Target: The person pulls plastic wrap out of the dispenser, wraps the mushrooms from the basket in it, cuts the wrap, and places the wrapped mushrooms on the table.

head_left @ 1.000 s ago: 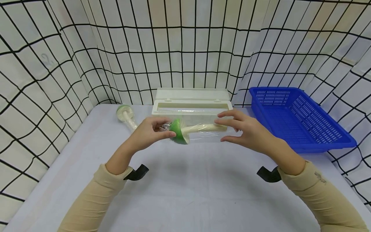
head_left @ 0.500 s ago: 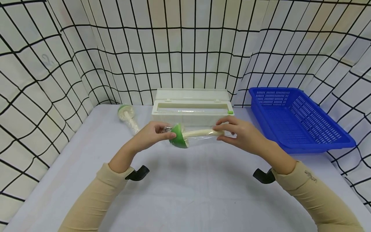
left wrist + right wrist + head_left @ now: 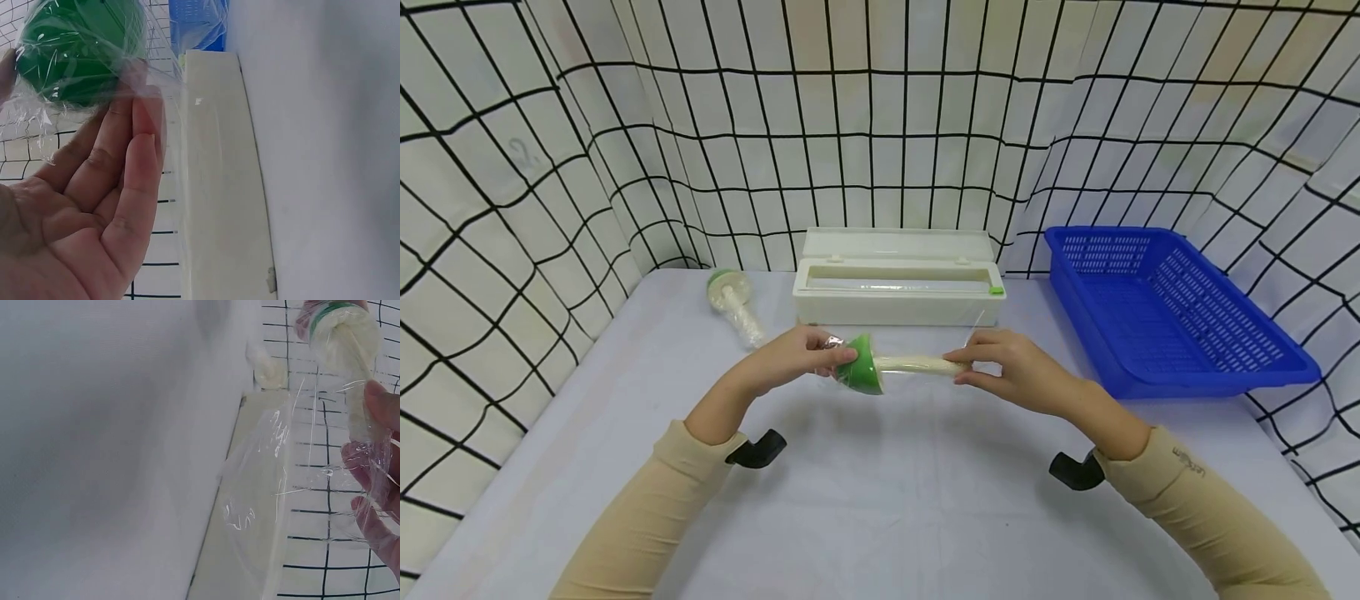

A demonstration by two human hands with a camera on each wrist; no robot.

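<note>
Above the middle of the white counter (image 3: 880, 500), a toy mushroom (image 3: 880, 368) with a green cap and a pale stem is held level between two hands, covered in clear wrap (image 3: 262, 487). The left hand (image 3: 790, 354) has its grip closed on the cap end, thumb and fingers (image 3: 134, 134) pinching the wrap against the green cap, as the left wrist view shows close up. The right hand (image 3: 1011, 371) has its grip clamped on the far end of the stem, thumb below and fingers above, with the wrap caught under them; in the right wrist view a loose sheet of the wrap hangs off beside the stem. Just behind the mushroom, a cream wrap box (image 3: 898, 292) sits on the counter with its lid raised, apart from the hands. A second mushroom (image 3: 735, 304), also in wrap, lies to the left of the box near the back edge of the counter. A blue basket (image 3: 1172, 308) stands to the right, well apart from the right hand. A cloth with a black grid (image 3: 880, 125) hangs around the counter on three sides.
</note>
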